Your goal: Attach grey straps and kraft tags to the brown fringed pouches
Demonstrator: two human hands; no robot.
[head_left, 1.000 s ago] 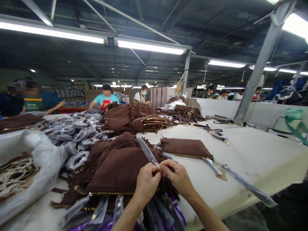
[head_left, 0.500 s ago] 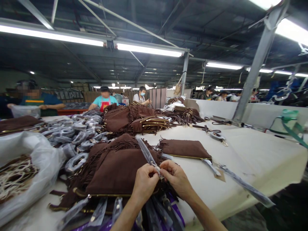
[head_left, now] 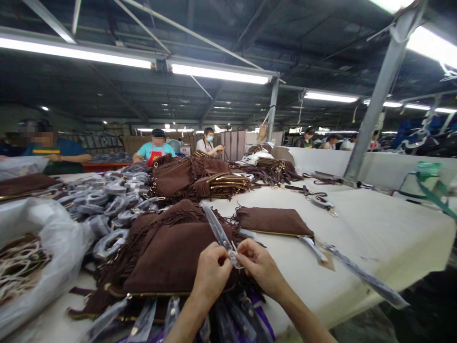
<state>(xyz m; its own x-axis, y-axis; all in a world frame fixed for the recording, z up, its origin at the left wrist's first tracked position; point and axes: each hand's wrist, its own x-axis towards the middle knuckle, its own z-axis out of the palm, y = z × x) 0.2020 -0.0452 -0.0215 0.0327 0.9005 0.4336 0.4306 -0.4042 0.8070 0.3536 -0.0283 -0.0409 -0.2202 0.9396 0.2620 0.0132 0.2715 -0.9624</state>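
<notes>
Left hand [head_left: 211, 275], right hand [head_left: 260, 265] – both pinched shut, apparently on wrapped strap [head_left: 222, 237] between fingertips

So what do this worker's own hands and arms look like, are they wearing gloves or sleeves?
No gloves and no sleeves show. Both the left hand and the right hand are bare, and the forearms are bare as far as the bottom edge of the picture. No rings, watch or bracelet can be seen on either. The fingernails look short and unpainted, though they are small in the view.
</notes>
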